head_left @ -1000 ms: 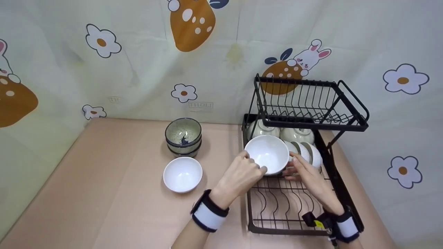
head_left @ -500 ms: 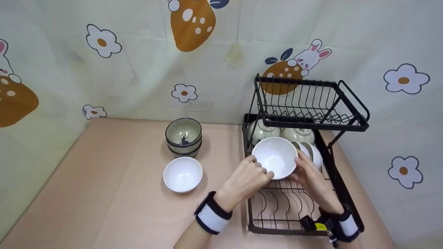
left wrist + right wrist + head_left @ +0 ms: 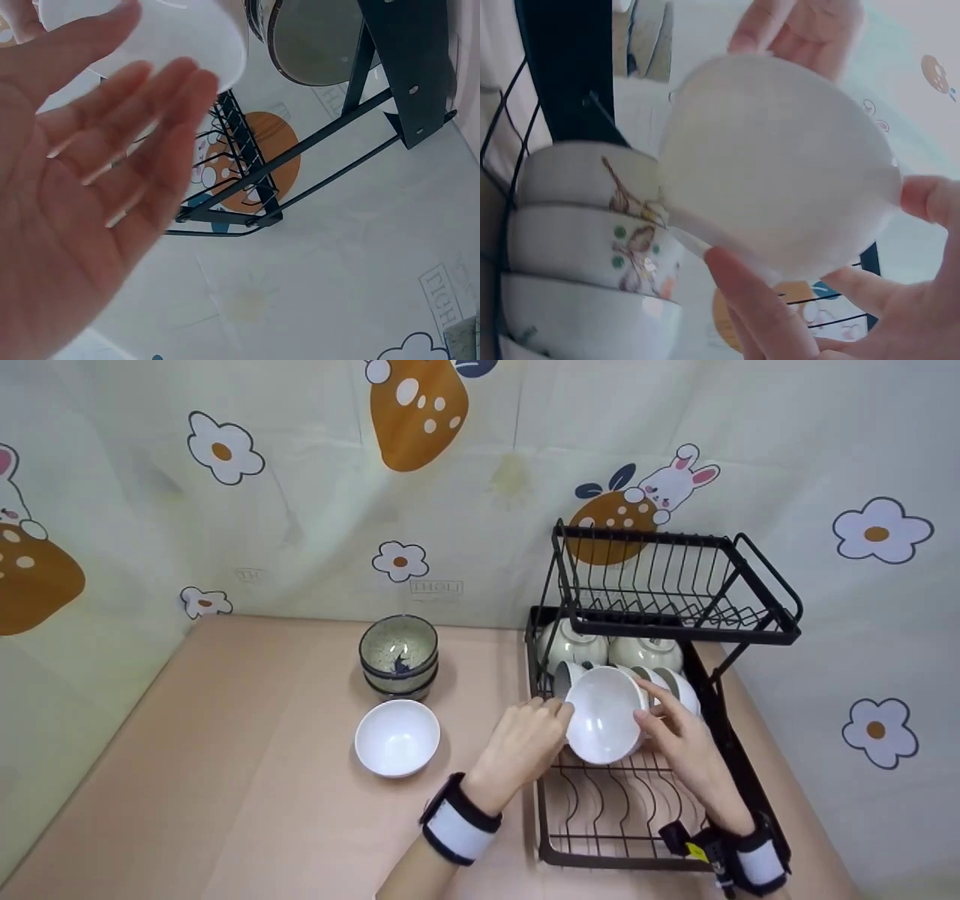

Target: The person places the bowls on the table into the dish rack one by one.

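A white bowl [image 3: 602,718], tilted with its inside facing me, is held above the lower tier of the black dish rack [image 3: 600,855]. My right hand [image 3: 686,750] pinches its right side, thumb on the rim and fingers behind. In the right wrist view, fingers support the underside of the bowl [image 3: 780,165]. My left hand [image 3: 525,742] is at the bowl's left edge. From the left wrist, that hand [image 3: 97,172] shows loose fingers, with the bowl [image 3: 187,37] behind them; whether it still touches the rim is unclear.
Several white bowls [image 3: 682,694] stand on edge in the rack, behind the held one. Two pale bowls [image 3: 574,645] lie upside down at the back, beneath the upper tier [image 3: 675,622]. Left on the table are stacked speckled bowls [image 3: 397,649] and another white bowl [image 3: 397,739].
The bowl has moved right and toward me, and its opening has turned somewhat. My right hand has come to hold its right side, while my left fingers have loosened from the front rim.
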Tool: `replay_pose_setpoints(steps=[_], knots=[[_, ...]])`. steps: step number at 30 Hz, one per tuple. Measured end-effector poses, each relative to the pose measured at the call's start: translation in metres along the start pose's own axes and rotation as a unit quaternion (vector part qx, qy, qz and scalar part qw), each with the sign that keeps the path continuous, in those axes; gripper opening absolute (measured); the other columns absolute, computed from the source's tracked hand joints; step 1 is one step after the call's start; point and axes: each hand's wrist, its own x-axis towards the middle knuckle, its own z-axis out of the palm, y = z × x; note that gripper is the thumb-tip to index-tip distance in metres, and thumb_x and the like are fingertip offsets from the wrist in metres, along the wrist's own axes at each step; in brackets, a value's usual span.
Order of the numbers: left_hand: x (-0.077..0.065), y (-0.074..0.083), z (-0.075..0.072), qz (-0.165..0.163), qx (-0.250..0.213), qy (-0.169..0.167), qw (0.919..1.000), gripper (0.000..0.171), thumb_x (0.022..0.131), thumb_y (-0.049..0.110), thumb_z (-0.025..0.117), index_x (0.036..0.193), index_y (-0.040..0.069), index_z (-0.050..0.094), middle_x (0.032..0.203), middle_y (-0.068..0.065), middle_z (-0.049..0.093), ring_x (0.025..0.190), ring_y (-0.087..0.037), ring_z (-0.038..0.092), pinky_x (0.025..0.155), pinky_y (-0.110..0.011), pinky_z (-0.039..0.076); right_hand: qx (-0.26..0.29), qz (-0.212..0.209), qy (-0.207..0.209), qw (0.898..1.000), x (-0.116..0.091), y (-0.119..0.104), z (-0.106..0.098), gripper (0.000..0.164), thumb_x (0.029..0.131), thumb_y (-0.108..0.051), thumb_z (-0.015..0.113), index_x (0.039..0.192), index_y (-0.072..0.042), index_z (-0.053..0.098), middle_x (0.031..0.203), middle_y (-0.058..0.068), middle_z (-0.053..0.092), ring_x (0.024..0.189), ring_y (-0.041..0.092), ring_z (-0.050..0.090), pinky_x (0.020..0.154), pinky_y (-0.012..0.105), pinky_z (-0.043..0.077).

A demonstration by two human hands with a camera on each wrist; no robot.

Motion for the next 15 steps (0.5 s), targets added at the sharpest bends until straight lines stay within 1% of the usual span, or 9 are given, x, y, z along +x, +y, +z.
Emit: replay_pose_setpoints(steps=[2, 4, 6, 8, 11, 13, 14, 15], knots=[[-0.002, 0.001, 0.002, -0.034, -0.018, -0.046, 0.9982, 0.031, 0.078, 0.031, 0.078, 0.094, 0.009, 0.064, 0.078, 0.0, 0.063, 0.06, -0.012, 0.056, 0.047, -0.02, 0.046, -0.058, -0.017, 0.004, 0.998, -0.001, 0.0, 0.001, 0.044, 0.093, -0.014, 0.061, 0.135, -0.005, 0.052, 0.087, 0.009, 0.062, 0.072, 0.018, 0.06, 0.057, 0.025, 0.052], [-0.003, 0.003, 0.003, -0.065, -0.039, -0.096, 0.9925, 0.033, 0.076, 0.033, 0.08, 0.092, 0.008, 0.064, 0.075, -0.001, 0.063, 0.057, -0.013, 0.056, 0.045, -0.021, 0.045, -0.102, -0.03, 0.004, 0.994, -0.003, 0.0, 0.004, 0.045, 0.092, -0.016, 0.063, 0.134, -0.006, 0.053, 0.085, 0.007, 0.062, 0.069, 0.017, 0.06, 0.054, 0.025, 0.049], [-0.003, 0.005, 0.003, -0.092, -0.061, -0.148, 0.9828, 0.034, 0.076, 0.034, 0.08, 0.09, 0.007, 0.064, 0.075, -0.002, 0.063, 0.059, -0.013, 0.058, 0.047, -0.021, 0.046, -0.134, -0.039, 0.002, 0.99, -0.005, -0.002, 0.007, 0.046, 0.091, -0.018, 0.065, 0.134, -0.009, 0.054, 0.083, 0.004, 0.061, 0.07, 0.015, 0.06, 0.054, 0.026, 0.05], [-0.003, 0.007, 0.003, -0.112, -0.082, -0.192, 0.9716, 0.034, 0.075, 0.035, 0.081, 0.088, 0.007, 0.065, 0.075, -0.002, 0.063, 0.061, -0.014, 0.059, 0.048, -0.021, 0.046, -0.159, -0.046, 0.001, 0.986, -0.007, -0.004, 0.01, 0.047, 0.09, -0.02, 0.067, 0.134, -0.011, 0.055, 0.081, 0.003, 0.059, 0.07, 0.015, 0.06, 0.057, 0.029, 0.05], [-0.003, 0.01, 0.005, -0.128, -0.095, -0.237, 0.9583, 0.034, 0.074, 0.038, 0.08, 0.083, 0.007, 0.068, 0.074, -0.002, 0.063, 0.062, -0.014, 0.059, 0.047, -0.021, 0.046, -0.203, -0.056, -0.004, 0.977, -0.011, -0.006, 0.013, 0.049, 0.088, -0.026, 0.069, 0.134, -0.013, 0.056, 0.078, 0.001, 0.057, 0.068, 0.013, 0.055, 0.059, 0.031, 0.048], [-0.003, 0.012, 0.006, -0.135, -0.095, -0.252, 0.9535, 0.034, 0.073, 0.039, 0.08, 0.08, 0.008, 0.07, 0.072, -0.002, 0.063, 0.059, -0.013, 0.058, 0.046, -0.021, 0.045, -0.228, -0.056, -0.009, 0.972, -0.013, -0.007, 0.014, 0.051, 0.087, -0.031, 0.069, 0.133, -0.013, 0.056, 0.078, 0.001, 0.055, 0.067, 0.014, 0.052, 0.058, 0.032, 0.046], [-0.003, 0.012, 0.007, -0.138, -0.092, -0.257, 0.952, 0.033, 0.073, 0.039, 0.081, 0.079, 0.008, 0.07, 0.07, -0.001, 0.063, 0.058, -0.013, 0.058, 0.046, -0.021, 0.045, -0.238, -0.055, -0.014, 0.97, -0.014, -0.008, 0.015, 0.052, 0.087, -0.033, 0.069, 0.133, -0.013, 0.056, 0.077, 0.002, 0.054, 0.067, 0.015, 0.051, 0.057, 0.032, 0.046], [-0.003, 0.013, 0.008, -0.139, -0.087, -0.261, 0.9514, 0.033, 0.072, 0.04, 0.081, 0.078, 0.009, 0.071, 0.07, -0.001, 0.063, 0.058, -0.013, 0.058, 0.046, -0.021, 0.045, -0.247, -0.054, -0.018, 0.967, -0.015, -0.008, 0.015, 0.053, 0.087, -0.035, 0.069, 0.133, -0.013, 0.056, 0.08, 0.004, 0.057, 0.069, 0.017, 0.053, 0.058, 0.034, 0.048]])
